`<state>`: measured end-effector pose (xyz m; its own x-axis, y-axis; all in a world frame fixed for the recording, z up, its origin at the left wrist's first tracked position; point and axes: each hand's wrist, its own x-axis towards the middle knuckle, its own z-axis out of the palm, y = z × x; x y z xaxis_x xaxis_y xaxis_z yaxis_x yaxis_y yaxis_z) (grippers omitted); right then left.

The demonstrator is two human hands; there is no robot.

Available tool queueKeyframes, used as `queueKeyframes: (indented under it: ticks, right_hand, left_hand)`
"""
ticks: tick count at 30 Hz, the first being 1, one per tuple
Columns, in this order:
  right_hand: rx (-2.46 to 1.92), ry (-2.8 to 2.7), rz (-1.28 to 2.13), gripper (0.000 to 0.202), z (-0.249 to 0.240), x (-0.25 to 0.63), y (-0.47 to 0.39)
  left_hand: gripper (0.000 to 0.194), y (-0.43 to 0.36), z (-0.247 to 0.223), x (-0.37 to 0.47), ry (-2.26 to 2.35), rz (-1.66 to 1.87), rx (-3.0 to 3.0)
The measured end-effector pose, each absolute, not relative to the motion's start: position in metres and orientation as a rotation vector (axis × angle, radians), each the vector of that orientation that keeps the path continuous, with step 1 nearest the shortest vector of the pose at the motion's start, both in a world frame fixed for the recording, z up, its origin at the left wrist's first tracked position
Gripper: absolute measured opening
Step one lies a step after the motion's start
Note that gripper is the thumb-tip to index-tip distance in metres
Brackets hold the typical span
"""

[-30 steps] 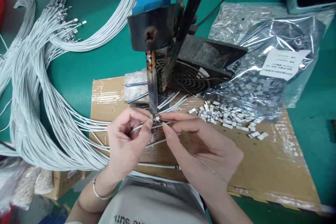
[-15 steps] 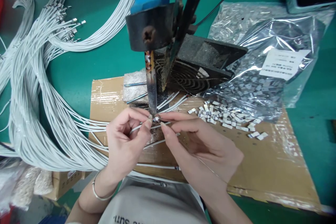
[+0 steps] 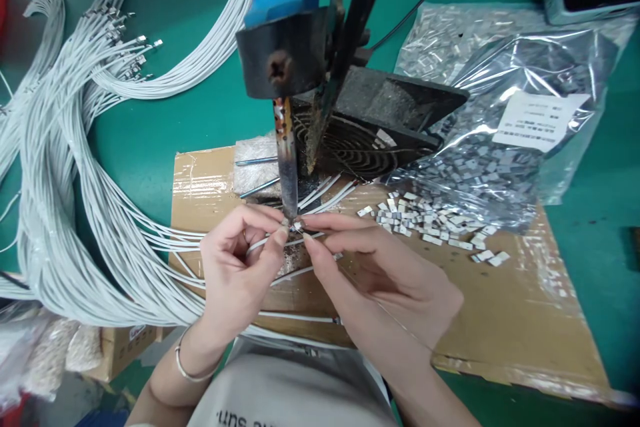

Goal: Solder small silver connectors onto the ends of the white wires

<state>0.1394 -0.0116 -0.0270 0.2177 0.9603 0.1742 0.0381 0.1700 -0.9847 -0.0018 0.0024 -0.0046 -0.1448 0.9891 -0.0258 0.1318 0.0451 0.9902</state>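
My left hand (image 3: 245,257) is closed in a pinch on a white cable (image 3: 257,245), its end right under the tip of a soldering iron (image 3: 286,173) with a blue handle. A tiny metal connector (image 3: 297,227) shows between my two hands at that tip; its details are too small to make out. Facing it from the other side, my right hand (image 3: 380,273) has its thumb and fingers closed on thin solder wire (image 3: 400,325), which trails across the palm toward the wrist. The iron points downward in a black clamp (image 3: 280,53).
Bundled white cables (image 3: 55,213) fill the left side. Behind the iron stands a black fan (image 3: 360,140). Small metal connector pieces (image 3: 430,220) lie on the cardboard (image 3: 500,320), beside a clear plastic bag (image 3: 545,73) holding more. A black stand arm (image 3: 355,20) leans overhead.
The view has shifted very slightly. Both hands stay at the iron's tip with their grips the same.
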Motion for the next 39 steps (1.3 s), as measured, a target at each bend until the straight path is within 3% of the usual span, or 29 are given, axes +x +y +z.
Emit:
queueKeyframes:
  ticks: [39]
  right_hand:
    - [-1.173, -1.115, 0.961, 0.021, -0.0293, 0.1403, -0.0139]
  left_hand:
    - [0.015, 0.0025, -0.0037, -0.0039, 1.46, 1.178, 1.182]
